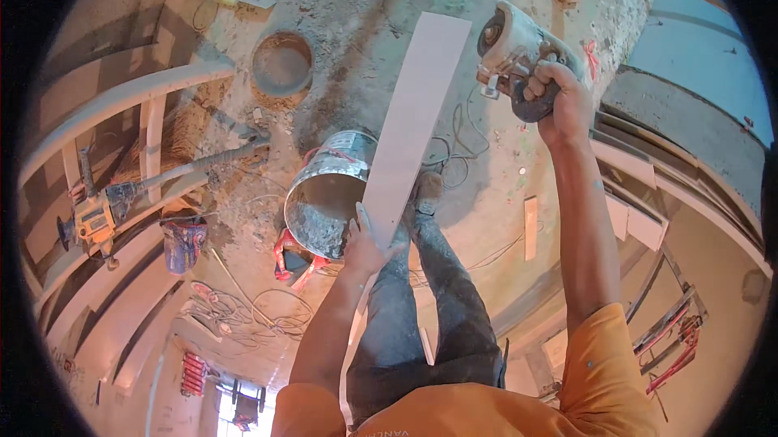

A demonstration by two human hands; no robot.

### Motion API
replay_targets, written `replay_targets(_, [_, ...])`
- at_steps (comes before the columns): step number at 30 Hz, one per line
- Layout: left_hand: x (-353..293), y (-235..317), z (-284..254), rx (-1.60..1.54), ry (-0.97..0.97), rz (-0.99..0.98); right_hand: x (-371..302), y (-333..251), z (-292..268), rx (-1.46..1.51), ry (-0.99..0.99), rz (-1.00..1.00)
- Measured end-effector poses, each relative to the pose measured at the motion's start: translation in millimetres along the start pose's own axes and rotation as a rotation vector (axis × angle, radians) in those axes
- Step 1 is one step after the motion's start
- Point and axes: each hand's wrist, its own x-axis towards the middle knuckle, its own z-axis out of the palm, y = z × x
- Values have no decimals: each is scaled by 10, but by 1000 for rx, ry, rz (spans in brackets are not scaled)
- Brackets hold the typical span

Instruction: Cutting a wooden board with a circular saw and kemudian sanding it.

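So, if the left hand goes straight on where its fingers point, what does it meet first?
Probably the bucket: it lies just past the left hand in the picture, though depth is unclear.

The right hand (563,98) partly hides the power tool (523,36), while the lower edge crops the orange shirt (462,413).

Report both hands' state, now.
Left hand: closed on the near part of the pale board.
Right hand: closed, holding the dusty power tool.
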Motion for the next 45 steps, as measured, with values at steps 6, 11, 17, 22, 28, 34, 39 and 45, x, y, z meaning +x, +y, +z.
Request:
replay_targets(6, [7,-78,65,-58,13,0,81,-34,144,-38,-32,-24])
replay_targets(11, [17,-49,72,-12,15,-42,142,-59,190,-39,-49,-39])
replay_targets(17, [4,-11,55,-5,-37,-108,198,-64,221,9,-36,-8])
replay_targets(22, [6,-11,70,-9,-11,-106,201,-73,219,30,-87,6])
replay_targets(28, [12,-36,98,-21,-6,-86,204,-77,231,-2,-4,37])
replay_targets(34, [29,-15,90,-9,-41,-137,181,-71,228,4,6,77])
replay_targets(39, [22,-12,67,-26,-40,-124,148,-77,234,-69,-31,68])
replay_targets(45, [-5,28,19,-20,-53,-132,140,-52,266,-78,-26,73])
